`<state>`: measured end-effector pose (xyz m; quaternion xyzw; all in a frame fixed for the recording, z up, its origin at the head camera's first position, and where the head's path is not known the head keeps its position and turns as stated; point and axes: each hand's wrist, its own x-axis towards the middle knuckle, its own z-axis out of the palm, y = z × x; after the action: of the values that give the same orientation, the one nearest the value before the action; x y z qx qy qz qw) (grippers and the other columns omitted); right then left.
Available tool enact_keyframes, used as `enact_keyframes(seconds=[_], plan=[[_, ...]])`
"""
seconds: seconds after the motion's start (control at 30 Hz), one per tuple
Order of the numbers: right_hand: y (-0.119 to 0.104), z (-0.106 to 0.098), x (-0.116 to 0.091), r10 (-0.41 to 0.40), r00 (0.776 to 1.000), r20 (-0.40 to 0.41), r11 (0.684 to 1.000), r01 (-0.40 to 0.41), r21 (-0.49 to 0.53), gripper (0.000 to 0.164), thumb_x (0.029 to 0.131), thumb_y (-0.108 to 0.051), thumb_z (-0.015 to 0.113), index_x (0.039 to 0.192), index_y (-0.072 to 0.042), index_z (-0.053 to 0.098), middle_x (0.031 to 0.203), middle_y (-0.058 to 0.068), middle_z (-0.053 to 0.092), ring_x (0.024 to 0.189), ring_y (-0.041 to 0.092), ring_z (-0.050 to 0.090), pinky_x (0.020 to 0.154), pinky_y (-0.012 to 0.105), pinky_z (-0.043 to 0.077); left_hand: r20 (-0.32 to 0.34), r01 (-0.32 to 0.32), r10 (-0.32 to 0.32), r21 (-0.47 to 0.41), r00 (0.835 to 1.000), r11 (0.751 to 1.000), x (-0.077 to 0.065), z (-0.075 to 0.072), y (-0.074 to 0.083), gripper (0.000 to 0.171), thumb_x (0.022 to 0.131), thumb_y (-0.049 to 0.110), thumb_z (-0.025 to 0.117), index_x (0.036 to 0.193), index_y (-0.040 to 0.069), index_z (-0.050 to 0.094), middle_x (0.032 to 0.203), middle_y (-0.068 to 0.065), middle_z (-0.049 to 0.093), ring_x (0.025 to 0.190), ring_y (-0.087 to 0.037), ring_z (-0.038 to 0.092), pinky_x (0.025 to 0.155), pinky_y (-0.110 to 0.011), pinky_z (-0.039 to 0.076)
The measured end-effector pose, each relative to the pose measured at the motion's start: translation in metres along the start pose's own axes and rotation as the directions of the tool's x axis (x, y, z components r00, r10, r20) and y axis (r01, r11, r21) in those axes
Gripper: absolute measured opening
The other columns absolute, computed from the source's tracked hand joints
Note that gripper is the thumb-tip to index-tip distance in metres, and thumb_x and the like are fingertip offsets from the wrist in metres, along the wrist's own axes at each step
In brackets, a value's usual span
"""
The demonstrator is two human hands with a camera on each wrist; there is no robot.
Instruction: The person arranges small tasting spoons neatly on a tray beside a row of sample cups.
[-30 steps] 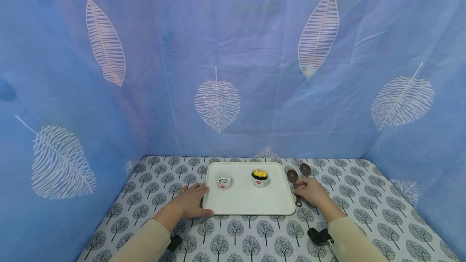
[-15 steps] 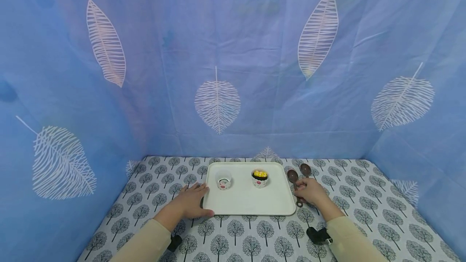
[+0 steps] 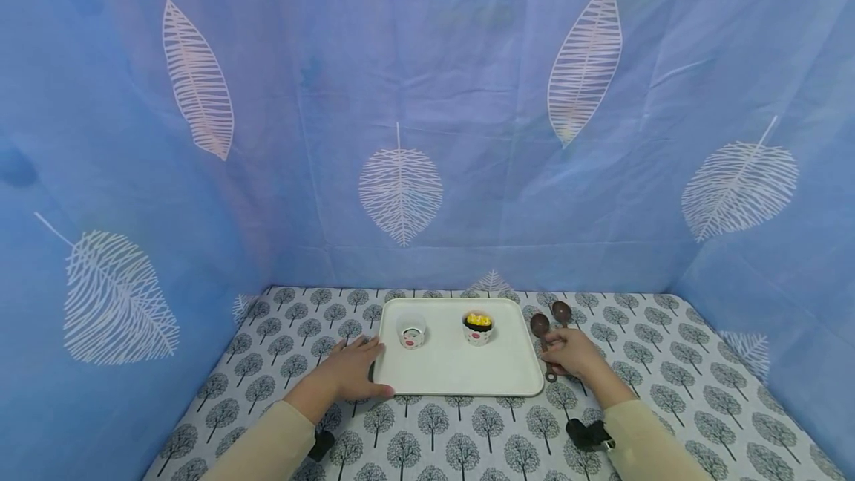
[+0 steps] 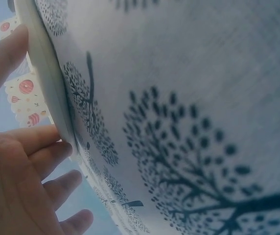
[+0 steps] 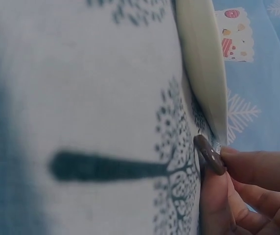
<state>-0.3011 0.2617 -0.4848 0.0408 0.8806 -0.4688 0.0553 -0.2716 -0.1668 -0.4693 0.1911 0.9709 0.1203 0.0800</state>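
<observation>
At the tray's front left corner, my left hand [image 3: 354, 371] rests with fingers spread along the rim of the white tray [image 3: 441, 377]. In the left wrist view, the fingers [image 4: 57, 152] reach the tray's side while the thumb lies farther along it. Just off the tray's right side, my right hand [image 3: 569, 353] pinches the handle of a brown spoon [image 3: 539, 325], its round bowl pointing away from me. Seen from the right wrist, the spoon's handle [image 5: 209, 155] sits between thumb and finger. A second brown spoon [image 3: 562, 312] lies just beyond, its handle mostly hidden by the hand.
On the tray stand two patterned paper cups: the left cup [image 3: 412, 336] has a pale upper part, and the right cup [image 3: 477, 334] holds something dark topped with yellow pieces. A tree-print cloth [image 3: 461, 436] covers the table, and a blue leaf-print curtain [image 3: 467, 206] hangs around it.
The spoon in my right hand has shifted very slightly to the right and toward me. My left hand, the tray and the cups have stayed in place.
</observation>
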Motion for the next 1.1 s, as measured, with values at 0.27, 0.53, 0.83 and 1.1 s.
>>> enact_keyframes(seconds=[0.27,0.53,0.83,1.1], plan=[[0.004,-0.003,-0.001,0.010,1.000,0.016,0.998,-0.011,0.059,0.045,0.091,0.004,0.067,0.130,0.017,0.050,0.095,0.019,0.070,0.063,0.017,0.064,0.059,0.030,0.059,0.003,0.000,0.000,0.005,1.000,1.000,0.002,0.003,-0.001,0.097,0.079,0.066,0.073,0.150,0.006,0.046,0.157,-0.015,0.040,0.147,-0.040,0.029,0.117,-0.064,0.020],[0.003,-0.006,-0.002,0.005,1.000,0.006,0.997,-0.005,0.077,0.044,0.093,0.004,0.064,0.132,0.017,0.050,0.095,0.018,0.070,0.063,0.017,0.064,0.059,0.030,0.059,0.013,0.002,-0.002,-0.005,1.000,1.000,0.002,0.002,-0.002,0.097,0.080,0.066,0.072,0.151,0.005,0.046,0.157,-0.015,0.039,0.147,-0.040,0.028,0.117,-0.064,0.019],[-0.002,-0.011,-0.003,-0.021,1.000,-0.011,0.994,0.022,0.107,0.044,0.093,0.004,0.064,0.133,0.015,0.050,0.094,0.019,0.070,0.063,0.017,0.063,0.057,0.028,0.058,-0.001,0.007,-0.007,-0.012,1.000,1.000,0.001,0.001,-0.001,0.097,0.079,0.065,0.073,0.150,0.005,0.046,0.157,-0.015,0.039,0.147,-0.040,0.029,0.117,-0.064,0.019],[-0.011,-0.010,-0.009,-0.074,0.996,-0.039,0.993,0.077,0.087,0.046,0.094,0.003,0.063,0.137,0.014,0.049,0.089,0.013,0.069,0.063,0.017,0.063,0.057,0.033,0.058,0.005,0.007,-0.007,0.001,1.000,1.000,-0.001,-0.003,0.003,0.096,0.080,0.065,0.072,0.150,0.005,0.046,0.156,-0.015,0.040,0.147,-0.040,0.029,0.117,-0.063,0.020]])
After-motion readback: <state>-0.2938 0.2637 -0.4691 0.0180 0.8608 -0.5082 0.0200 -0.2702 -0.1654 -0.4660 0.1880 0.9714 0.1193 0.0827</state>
